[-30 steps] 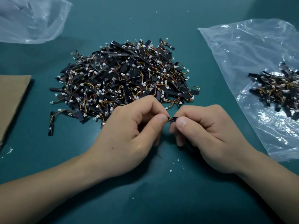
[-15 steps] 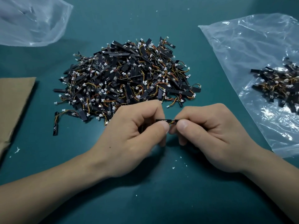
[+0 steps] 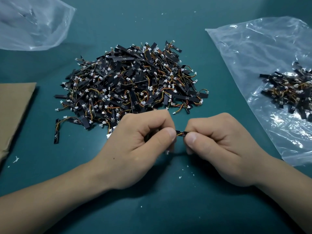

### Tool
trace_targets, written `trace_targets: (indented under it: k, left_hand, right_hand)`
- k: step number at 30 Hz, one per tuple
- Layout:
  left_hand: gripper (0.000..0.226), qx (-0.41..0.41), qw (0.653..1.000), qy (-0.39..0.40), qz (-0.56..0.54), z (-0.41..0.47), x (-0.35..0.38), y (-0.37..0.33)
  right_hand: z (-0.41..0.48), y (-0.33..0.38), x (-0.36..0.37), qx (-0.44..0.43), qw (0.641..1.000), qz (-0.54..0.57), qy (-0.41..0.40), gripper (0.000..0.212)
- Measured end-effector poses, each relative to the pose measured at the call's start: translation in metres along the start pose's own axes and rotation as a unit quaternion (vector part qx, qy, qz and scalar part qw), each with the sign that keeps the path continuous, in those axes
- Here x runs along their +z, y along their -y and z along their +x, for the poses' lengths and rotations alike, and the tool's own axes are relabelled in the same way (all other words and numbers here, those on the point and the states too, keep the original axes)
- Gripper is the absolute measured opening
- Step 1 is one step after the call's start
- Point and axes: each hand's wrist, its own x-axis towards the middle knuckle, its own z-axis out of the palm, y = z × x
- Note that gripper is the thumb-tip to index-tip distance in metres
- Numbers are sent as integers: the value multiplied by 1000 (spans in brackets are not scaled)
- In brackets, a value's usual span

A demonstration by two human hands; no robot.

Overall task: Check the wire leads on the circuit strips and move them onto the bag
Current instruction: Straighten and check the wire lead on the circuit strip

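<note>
A black circuit strip (image 3: 182,133) with orange and yellow wire leads is stretched between my two hands just above the green table. My left hand (image 3: 140,146) pinches its left end between thumb and curled forefinger, and my right hand (image 3: 217,146) pinches the right end the same way. A small white connector (image 3: 167,152) hangs below my left fingers. Behind the hands lies a big pile of black strips (image 3: 131,85) with white connectors. A clear plastic bag (image 3: 253,53) lies flat at the right, with a smaller heap of strips (image 3: 290,92) on it.
A second clear bag (image 3: 33,24) lies crumpled at the far left corner. A brown cardboard sheet (image 3: 11,108) covers the left edge. One stray strip (image 3: 57,130) lies left of the pile. Small white scraps (image 3: 180,177) dot the mat in front of the hands.
My hands have drawn slightly apart, so more of the strip shows between the thumbs. The view has shifted a little; the pile and bags stay where they were.
</note>
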Motion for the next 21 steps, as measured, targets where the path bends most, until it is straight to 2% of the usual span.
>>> trace_targets:
  k: [3, 11, 21]
  left_hand:
    - [25, -12, 1000, -4, 16, 0, 1, 1]
    - [26, -5, 999, -6, 39, 1, 2, 0]
    - [22, -2, 999, -30, 30, -2, 3, 0]
  right_hand:
    - [0, -1, 1, -3, 1000, -10, 5, 42]
    - [-1, -4, -3, 38, 998, 52, 14, 32]
    - [0, -5, -2, 26, 999, 30, 6, 38]
